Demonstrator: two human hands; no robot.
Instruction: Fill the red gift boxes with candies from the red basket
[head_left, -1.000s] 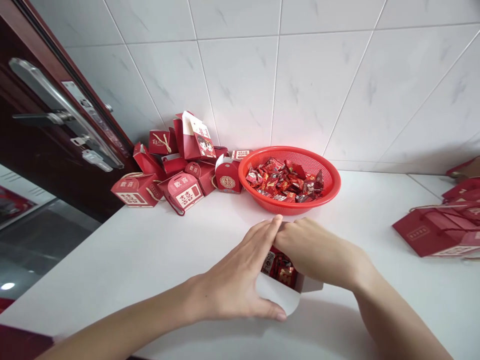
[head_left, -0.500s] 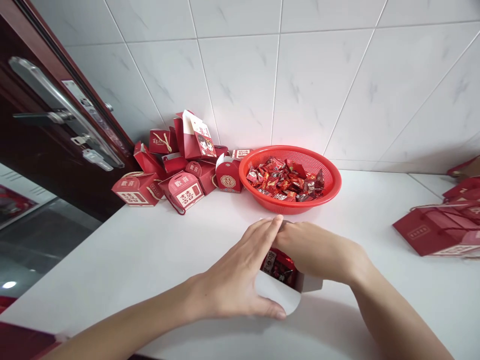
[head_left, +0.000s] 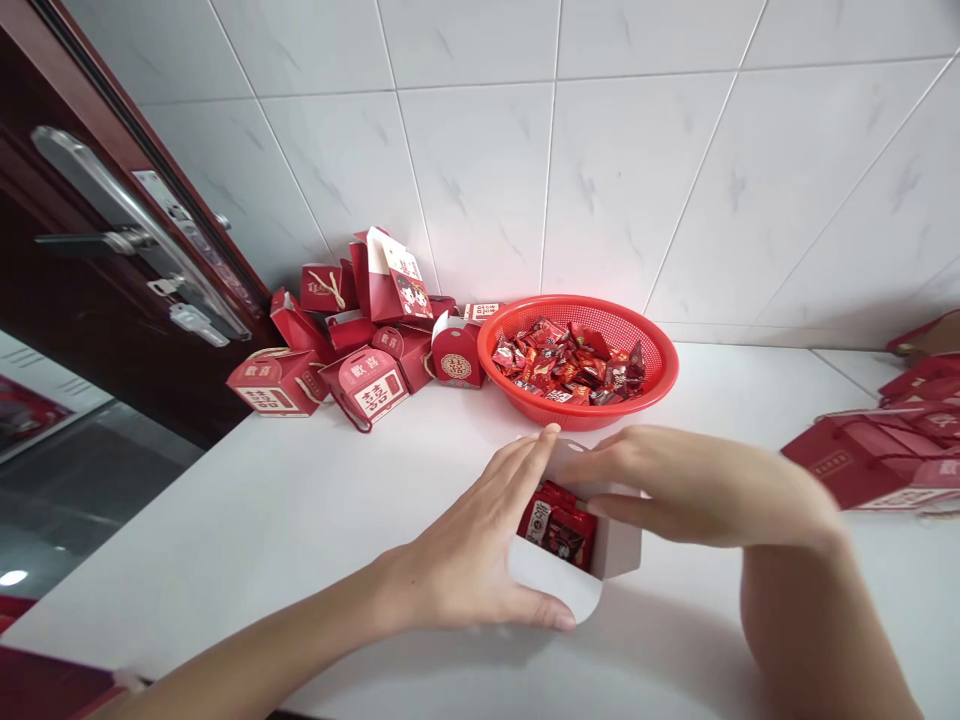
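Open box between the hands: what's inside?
Shiny red and dark wrapped packets lie inside the open box. Its bottom is hidden under them; the left hand covers its left side, the right hand part of the far end.

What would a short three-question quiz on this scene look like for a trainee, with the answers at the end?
1. Multiple choice: where does the red basket stand relative to the open box?
a) on top of it
b) beyond it, closer to the tiled wall
c) inside it

2. True or false: the left hand is at the left side of the open box, as pictured.

3. Open question: what can be seen inside the open box?

Key:
1. b
2. True
3. Red wrapped packets
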